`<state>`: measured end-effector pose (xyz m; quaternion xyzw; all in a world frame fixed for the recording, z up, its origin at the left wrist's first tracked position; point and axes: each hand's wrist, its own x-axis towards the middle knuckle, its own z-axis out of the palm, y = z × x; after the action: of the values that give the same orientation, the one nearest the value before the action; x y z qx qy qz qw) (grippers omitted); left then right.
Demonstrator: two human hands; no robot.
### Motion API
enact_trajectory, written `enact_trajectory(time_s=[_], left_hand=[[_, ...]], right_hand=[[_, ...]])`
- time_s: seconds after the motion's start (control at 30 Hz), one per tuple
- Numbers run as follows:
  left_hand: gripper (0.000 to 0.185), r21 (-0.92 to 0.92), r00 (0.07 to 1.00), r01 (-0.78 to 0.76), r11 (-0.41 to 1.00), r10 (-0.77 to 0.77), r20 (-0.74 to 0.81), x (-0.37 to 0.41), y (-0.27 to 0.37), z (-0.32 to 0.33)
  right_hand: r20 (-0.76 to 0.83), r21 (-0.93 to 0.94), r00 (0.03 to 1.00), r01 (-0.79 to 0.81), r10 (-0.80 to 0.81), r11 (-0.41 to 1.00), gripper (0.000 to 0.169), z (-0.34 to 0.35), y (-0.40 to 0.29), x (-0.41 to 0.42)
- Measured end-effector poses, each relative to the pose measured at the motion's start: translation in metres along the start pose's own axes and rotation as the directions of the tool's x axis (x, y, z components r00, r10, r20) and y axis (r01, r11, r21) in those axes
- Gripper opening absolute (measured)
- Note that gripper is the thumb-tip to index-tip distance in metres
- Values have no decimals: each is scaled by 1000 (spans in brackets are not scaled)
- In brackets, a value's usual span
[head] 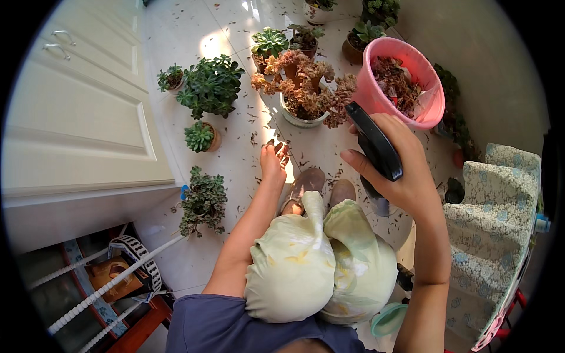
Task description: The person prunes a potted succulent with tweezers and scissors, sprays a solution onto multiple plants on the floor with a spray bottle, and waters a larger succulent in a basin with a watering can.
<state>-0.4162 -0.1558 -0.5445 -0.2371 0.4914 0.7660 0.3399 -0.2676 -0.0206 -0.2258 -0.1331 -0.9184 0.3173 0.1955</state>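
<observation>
My right hand [412, 170] grips a spray bottle by its black head [375, 141], and part of its see-through body [382, 205] shows beneath. Low over the tiled floor, my left hand [273, 162] holds nothing; its curled fingers are apart and look soiled. Ahead of both hands is a succulent with brown, crinkled leaves [304, 79] in a pale round pot [303, 121]. A pink bucket [371, 84] with dry leaves and scraps [395, 86] inside stands beyond my right hand.
Potted green succulents [211, 86] line the left, with several more at the back. Dry leaf bits litter the floor tiles [238, 176]. White cabinet doors [88, 101] border the left side, above a rack with white rods [110, 287]. A patterned cloth-covered piece [490, 220] stands at right.
</observation>
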Motion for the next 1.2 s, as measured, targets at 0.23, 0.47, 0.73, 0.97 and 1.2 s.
enact_trajectory(time_s=[0.23,0.47,0.73,0.97,1.2], left_hand=[[26,-47,1000,-26,999,26,-2,-5,4,0],[35,316,998,-28,948,6,70,-15,30,1],[35,819,850,-319,478,-237,470,-43,62,21],[38,735,498,-609,299,-578,647,-90,65,99],[38,661,325,-703,264,-707,628,-120,68,156]], right_hand=[[47,-6,999,20,-19,1000,34,13,4,10],[-45,41,992,-115,117,993,29,9,33,-38],[-461,109,766,-451,447,886,39,-3,174,-165],[-718,93,591,-441,367,893,48,30,247,-195],[-684,347,462,-474,564,809,69,49,264,-214]])
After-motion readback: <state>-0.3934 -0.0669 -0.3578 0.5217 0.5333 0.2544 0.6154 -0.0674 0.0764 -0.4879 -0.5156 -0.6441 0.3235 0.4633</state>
